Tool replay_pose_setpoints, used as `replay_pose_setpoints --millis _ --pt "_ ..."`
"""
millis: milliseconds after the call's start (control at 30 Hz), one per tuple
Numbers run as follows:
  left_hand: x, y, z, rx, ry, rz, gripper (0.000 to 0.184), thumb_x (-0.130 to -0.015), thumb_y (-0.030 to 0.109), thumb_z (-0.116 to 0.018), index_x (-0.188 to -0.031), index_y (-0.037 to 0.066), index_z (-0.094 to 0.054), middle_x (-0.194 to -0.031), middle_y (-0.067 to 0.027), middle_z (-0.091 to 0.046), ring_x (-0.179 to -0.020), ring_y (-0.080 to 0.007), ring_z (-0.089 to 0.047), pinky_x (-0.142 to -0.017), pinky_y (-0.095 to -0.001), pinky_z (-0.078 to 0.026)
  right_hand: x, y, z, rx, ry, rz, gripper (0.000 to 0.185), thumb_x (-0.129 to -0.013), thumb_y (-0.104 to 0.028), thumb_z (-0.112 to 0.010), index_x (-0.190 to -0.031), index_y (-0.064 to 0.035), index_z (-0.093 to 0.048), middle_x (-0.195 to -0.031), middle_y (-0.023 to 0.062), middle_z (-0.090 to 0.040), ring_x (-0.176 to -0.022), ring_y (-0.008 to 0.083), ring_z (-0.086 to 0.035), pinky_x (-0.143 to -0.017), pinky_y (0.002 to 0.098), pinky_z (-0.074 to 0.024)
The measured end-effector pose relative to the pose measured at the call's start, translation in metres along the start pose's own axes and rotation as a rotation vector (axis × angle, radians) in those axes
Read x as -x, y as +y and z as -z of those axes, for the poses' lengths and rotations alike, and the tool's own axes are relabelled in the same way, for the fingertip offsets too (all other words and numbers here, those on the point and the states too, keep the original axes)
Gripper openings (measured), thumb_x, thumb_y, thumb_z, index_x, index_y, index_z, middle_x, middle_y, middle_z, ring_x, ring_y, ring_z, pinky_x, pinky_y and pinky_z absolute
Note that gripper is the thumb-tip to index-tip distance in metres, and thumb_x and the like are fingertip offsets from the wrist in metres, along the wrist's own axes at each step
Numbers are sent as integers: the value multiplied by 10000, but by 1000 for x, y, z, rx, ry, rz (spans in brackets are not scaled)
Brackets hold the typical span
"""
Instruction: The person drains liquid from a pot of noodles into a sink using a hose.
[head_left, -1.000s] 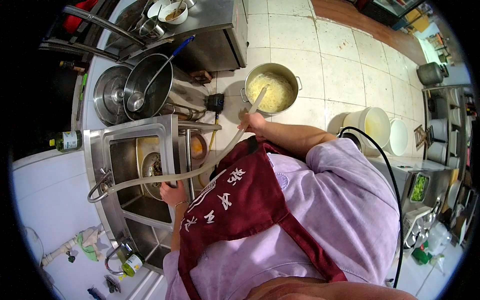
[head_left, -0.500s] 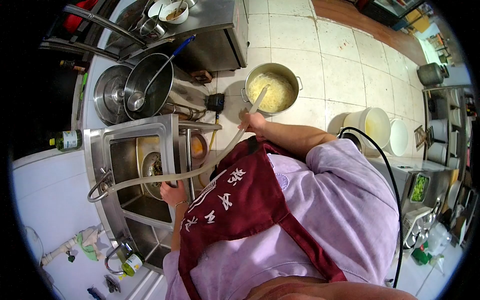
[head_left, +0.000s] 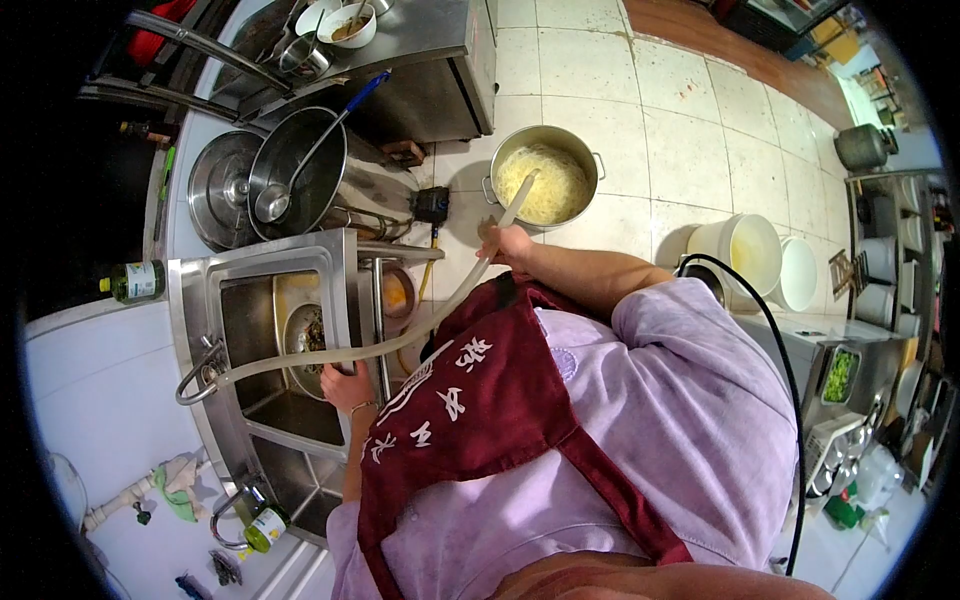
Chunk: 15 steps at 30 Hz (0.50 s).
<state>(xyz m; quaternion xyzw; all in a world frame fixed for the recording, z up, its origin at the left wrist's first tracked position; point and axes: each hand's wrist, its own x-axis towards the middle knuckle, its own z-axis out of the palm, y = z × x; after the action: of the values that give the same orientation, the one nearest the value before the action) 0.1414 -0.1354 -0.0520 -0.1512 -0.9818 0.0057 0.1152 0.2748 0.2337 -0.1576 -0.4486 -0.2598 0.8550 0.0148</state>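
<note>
My right hand (head_left: 508, 245) is closed around a pale hose (head_left: 440, 312). The hose runs from the faucet (head_left: 205, 375) across the sink (head_left: 345, 300), and its free end lies over a two-handled metal pot (head_left: 590, 205) on the floor. Yellowish noodle-like strands (head_left: 545, 185) fill the pot. At the front of the sink, my left hand (head_left: 347, 388) has its fingers curled over the rim, just below the hose. Inside the sink basin, a metal bowl (head_left: 295, 375) with dark bits in it is partly hidden by the hose.
A large deep pot (head_left: 335, 195) holding a blue-handled ladle (head_left: 272, 200) stands beyond the sink, beside a round lid (head_left: 215, 190). White buckets (head_left: 750, 255) stand on the tiled floor at right. A black cable (head_left: 790, 400) hangs near my shoulder. Green bottles (head_left: 140, 280) are around the sink.
</note>
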Motion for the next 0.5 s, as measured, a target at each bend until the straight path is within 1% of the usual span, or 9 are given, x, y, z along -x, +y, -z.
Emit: replay_pose_setpoints --millis 100,500 --pt "1 -2 -3 -9 29 -11 616 -699 431 -644 -1085 -33 -522 -923 -202 -558 -860 -369 -538 -748 -458 -430 0 0 0 6 -7 -2 216 -862 -155 -420 -960 34 -450 -817 148 -532 -771 315 -605 -723 446 -504" --pt "0 0 0 13 8 -5 628 -704 451 -636 -1082 -37 -519 -916 -198 -554 -855 -364 -538 -741 -459 -430 -1 0 -1 8 3 -6 215 -874 -159 -398 -933 41 -449 -823 151 -534 -782 312 -602 -726 447 -502"
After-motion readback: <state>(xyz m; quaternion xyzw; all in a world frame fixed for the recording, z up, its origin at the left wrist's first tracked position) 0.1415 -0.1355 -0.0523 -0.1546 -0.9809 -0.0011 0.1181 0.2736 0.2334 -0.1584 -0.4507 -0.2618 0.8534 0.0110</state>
